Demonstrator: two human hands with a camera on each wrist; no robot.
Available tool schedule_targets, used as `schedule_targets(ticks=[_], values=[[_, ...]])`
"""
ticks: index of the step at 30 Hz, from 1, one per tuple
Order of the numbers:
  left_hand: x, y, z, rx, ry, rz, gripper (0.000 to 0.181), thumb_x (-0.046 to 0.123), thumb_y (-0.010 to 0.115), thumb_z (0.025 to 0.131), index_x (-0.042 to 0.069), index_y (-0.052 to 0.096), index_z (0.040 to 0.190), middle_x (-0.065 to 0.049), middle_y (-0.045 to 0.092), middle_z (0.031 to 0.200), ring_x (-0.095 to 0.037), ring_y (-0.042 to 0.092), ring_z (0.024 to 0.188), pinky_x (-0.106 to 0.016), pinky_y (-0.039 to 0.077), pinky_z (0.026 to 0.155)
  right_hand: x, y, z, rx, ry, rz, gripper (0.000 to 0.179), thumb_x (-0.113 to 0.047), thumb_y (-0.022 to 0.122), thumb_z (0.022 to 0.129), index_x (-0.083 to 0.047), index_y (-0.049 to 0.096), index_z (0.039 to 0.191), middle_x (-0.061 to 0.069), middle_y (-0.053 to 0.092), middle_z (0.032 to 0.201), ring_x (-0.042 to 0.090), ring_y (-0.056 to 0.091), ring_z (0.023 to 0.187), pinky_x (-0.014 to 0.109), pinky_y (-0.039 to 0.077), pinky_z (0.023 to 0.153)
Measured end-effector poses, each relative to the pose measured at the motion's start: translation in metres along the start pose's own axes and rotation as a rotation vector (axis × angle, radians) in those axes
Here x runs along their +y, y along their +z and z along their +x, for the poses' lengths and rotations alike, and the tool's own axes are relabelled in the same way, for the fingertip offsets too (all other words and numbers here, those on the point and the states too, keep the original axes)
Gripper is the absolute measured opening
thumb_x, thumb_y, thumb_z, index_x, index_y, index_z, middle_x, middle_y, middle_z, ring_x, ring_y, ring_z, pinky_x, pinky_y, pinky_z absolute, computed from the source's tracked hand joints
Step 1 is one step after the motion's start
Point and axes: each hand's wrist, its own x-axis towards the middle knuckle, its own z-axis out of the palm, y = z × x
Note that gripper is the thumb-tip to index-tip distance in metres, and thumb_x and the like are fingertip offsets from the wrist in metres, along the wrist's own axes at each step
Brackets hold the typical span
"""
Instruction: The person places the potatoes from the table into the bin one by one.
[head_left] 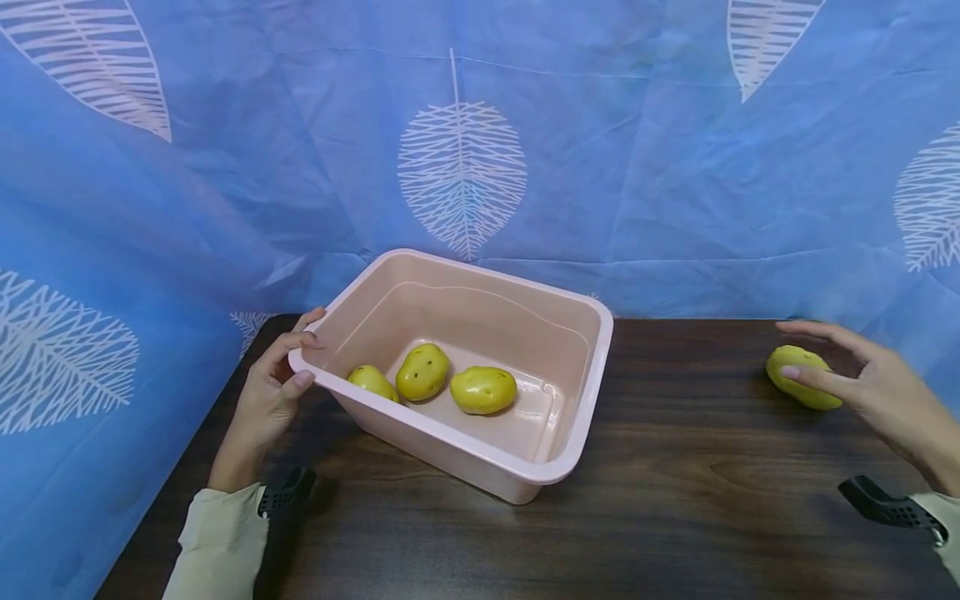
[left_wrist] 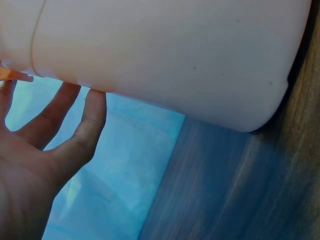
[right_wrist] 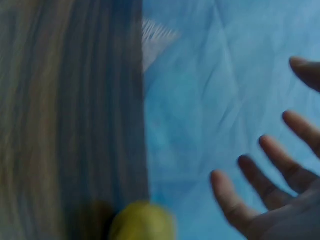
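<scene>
A pale pink plastic basin (head_left: 450, 446) stands turned at an angle on the table, with three yellow-green potatoes in it: one at the left (head_left: 372, 382), a spotted potato in the middle (head_left: 423, 372) and another at the right (head_left: 483, 390). My left hand (head_left: 273, 379) holds the basin's left corner by the rim. From below, the left wrist view shows its fingers (left_wrist: 92, 120) against the basin's outer wall. At the far right, my right hand (head_left: 873, 375) hovers by a fourth potato (head_left: 802, 377), fingers spread; the right wrist view shows them apart from that potato (right_wrist: 142, 222).
A dark wood-grain table (head_left: 697, 500) carries everything. Blue cloth with white leaf prints (head_left: 570, 167) hangs right behind the table's back edge and along its left side. Black bands (head_left: 283, 493) circle both wrists over light sleeves.
</scene>
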Motion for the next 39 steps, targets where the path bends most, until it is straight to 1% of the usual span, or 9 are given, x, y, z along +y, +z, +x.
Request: schedule_targets(ticks=[3,8,13,17,23,25,28,31,39], values=[[-0.001,0.000,0.000,-0.001,-0.003,0.003,0.026,0.006,0.066,0.102,-0.004,0.059,0.125,-0.007,0.039,0.168,-0.042,0.028,0.156,-0.019,0.053,0.102,0.017,0.003,-0.004,0.049,-0.031,0.045,0.059,-0.018,0.063,0.106,-0.028,0.040,0.160,-0.031,0.039,0.150,-0.024,0.032,0.134,-0.006,0.030,0.091],[-0.001,0.000,0.000,0.006,-0.005,0.005,0.026,0.008,0.066,0.102,-0.003,0.060,0.125,-0.006,0.040,0.167,-0.040,0.031,0.154,-0.020,0.054,0.100,0.038,0.006,-0.004,0.102,-0.049,0.074,0.062,-0.011,0.069,0.102,-0.023,0.045,0.158,-0.031,0.043,0.143,-0.030,0.045,0.111,-0.005,0.040,0.083],[-0.002,0.000,-0.001,0.005,-0.005,-0.005,0.025,0.005,0.065,0.101,-0.003,0.060,0.125,-0.006,0.040,0.167,-0.039,0.030,0.155,-0.020,0.054,0.102,0.054,0.014,-0.001,0.161,-0.069,0.011,0.061,-0.013,0.072,0.100,-0.017,0.048,0.156,-0.029,0.038,0.145,-0.024,0.033,0.129,-0.008,0.029,0.098],[-0.003,0.000,0.000,0.002,-0.003,0.003,0.027,0.005,0.066,0.101,-0.005,0.059,0.125,-0.008,0.039,0.167,-0.040,0.029,0.155,-0.019,0.053,0.103,0.065,0.022,0.002,0.196,-0.081,-0.004,0.060,-0.010,0.071,0.100,-0.007,0.047,0.155,-0.013,0.035,0.161,-0.019,0.023,0.144,-0.009,0.020,0.103],[-0.002,0.000,0.001,0.011,-0.004,0.021,0.028,0.008,0.067,0.101,-0.003,0.060,0.125,-0.008,0.039,0.168,-0.043,0.029,0.156,-0.019,0.053,0.102,0.074,0.026,0.010,0.193,-0.010,-0.056,0.064,-0.020,0.072,0.101,0.003,0.045,0.154,0.001,0.021,0.175,0.010,0.017,0.161,-0.008,0.015,0.103],[-0.001,0.000,0.001,0.013,-0.007,0.021,0.028,0.008,0.067,0.101,-0.003,0.060,0.125,-0.008,0.039,0.168,-0.043,0.028,0.156,-0.018,0.052,0.103,0.077,0.027,0.012,0.184,0.005,-0.076,0.064,-0.022,0.072,0.101,0.004,0.045,0.153,0.008,0.018,0.176,0.022,0.016,0.163,0.001,0.015,0.115],[-0.001,-0.001,0.000,0.015,-0.009,0.027,0.028,0.010,0.068,0.101,-0.003,0.060,0.125,-0.007,0.040,0.167,-0.043,0.029,0.155,-0.019,0.053,0.101,0.082,0.028,0.016,0.162,0.021,-0.096,0.067,-0.024,0.072,0.101,0.006,0.044,0.153,0.019,0.015,0.175,0.040,0.010,0.162,0.042,0.017,0.134],[0.000,-0.001,-0.001,0.015,-0.010,0.027,0.029,0.012,0.068,0.101,-0.003,0.060,0.125,-0.006,0.041,0.167,-0.042,0.032,0.154,-0.020,0.054,0.100,0.087,0.028,0.019,0.142,0.039,-0.104,0.071,-0.024,0.071,0.101,0.007,0.039,0.156,0.023,0.011,0.174,0.050,0.003,0.160,0.080,0.014,0.118],[-0.001,0.000,0.000,0.019,-0.021,0.007,0.029,0.012,0.068,0.101,-0.002,0.060,0.124,-0.006,0.041,0.167,-0.042,0.030,0.154,-0.020,0.054,0.101,0.099,0.029,0.024,0.127,0.081,-0.132,0.080,-0.026,0.071,0.101,0.002,0.028,0.162,0.030,0.008,0.173,0.065,0.010,0.152,0.082,0.030,0.093]])
